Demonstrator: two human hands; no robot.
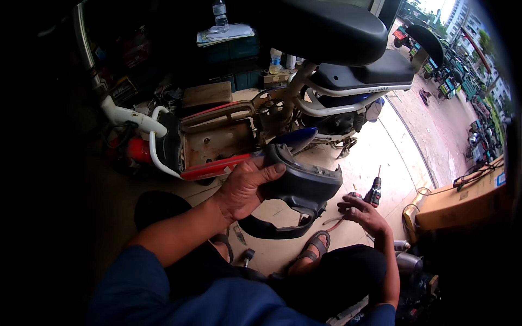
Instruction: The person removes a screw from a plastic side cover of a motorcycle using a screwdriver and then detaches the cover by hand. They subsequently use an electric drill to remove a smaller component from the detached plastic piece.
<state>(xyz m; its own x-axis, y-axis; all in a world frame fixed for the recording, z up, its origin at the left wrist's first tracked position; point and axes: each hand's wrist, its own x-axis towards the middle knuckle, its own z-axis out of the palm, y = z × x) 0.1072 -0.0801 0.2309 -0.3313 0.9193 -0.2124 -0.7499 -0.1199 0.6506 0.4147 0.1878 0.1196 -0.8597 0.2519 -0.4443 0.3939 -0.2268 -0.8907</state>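
My left hand is closed around the left edge of a black moulded plastic cover, thumb on top. The part looks like a scooter body panel, with a curved loop at its lower end, and it is held up off the floor. My right hand is to the right of the cover and apart from it, fingers stretched out and holding nothing. Beyond those fingers a cordless drill lies on the floor, partly hidden by the hand. A partly stripped electric scooter stands in front of me.
The scooter's black seat rises at the far side. Near my feet lies a small black-headed tool. A cardboard box with cables on it stands at right. Against the back, a water bottle stands on papers. Parked vehicles are outside.
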